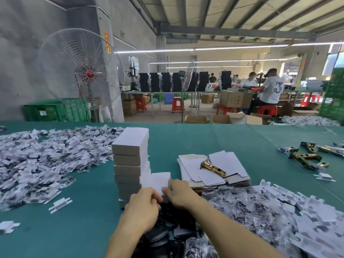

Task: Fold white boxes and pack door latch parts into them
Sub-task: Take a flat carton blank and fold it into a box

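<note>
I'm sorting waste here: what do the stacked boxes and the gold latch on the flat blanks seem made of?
Stacked boxes: apparently paperboard; matte white tops, dull grey-brown ends like uncoated board. Gold latch: metal, brass or brass-plated, cannot tell which; shiny yellow surface with bright glints.

Bench cover (204, 142): matt green cloth-like sheet; stacked boxes (130, 157): matt white card with grey raw edges; latch (213, 167) on flat blanks (214, 175): glossy brass-coloured metal; small-part bags (260, 207) at right edge: shiny clear plastic.
</note>
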`<state>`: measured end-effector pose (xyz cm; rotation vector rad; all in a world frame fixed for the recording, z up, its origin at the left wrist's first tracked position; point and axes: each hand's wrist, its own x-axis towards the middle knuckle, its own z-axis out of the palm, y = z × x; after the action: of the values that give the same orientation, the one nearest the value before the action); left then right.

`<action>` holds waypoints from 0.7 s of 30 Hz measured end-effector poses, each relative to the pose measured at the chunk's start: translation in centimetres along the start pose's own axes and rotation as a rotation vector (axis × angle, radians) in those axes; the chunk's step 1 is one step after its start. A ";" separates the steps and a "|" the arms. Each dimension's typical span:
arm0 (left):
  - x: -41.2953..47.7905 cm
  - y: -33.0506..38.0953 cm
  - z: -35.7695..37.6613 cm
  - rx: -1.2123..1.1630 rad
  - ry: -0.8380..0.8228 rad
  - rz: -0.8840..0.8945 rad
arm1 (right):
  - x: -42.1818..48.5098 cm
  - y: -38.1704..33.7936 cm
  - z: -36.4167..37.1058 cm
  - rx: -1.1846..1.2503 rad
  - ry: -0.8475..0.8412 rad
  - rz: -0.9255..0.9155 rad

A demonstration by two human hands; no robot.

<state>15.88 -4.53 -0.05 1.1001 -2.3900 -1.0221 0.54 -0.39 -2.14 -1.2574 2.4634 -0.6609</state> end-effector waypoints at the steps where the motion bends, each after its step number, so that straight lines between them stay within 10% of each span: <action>1: -0.1 0.2 0.3 0.015 -0.002 0.008 | -0.4 0.0 -0.4 0.029 0.044 -0.039; 7: -0.2 1.8 2.6 0.022 -0.026 0.157 | -0.4 4.1 -6.1 -0.112 0.562 -0.131; 11: 1.3 3.7 4.4 0.095 -0.053 0.262 | 0.4 10.5 -8.7 -0.474 0.329 0.148; 21: 8.2 8.2 12.2 0.442 -0.104 0.426 | -0.8 14.5 -8.6 -0.220 0.319 0.223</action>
<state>-0.42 -1.23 -2.67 0.6135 -2.8452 -0.4281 -12.79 9.91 -2.35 -0.9872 2.9527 -0.5814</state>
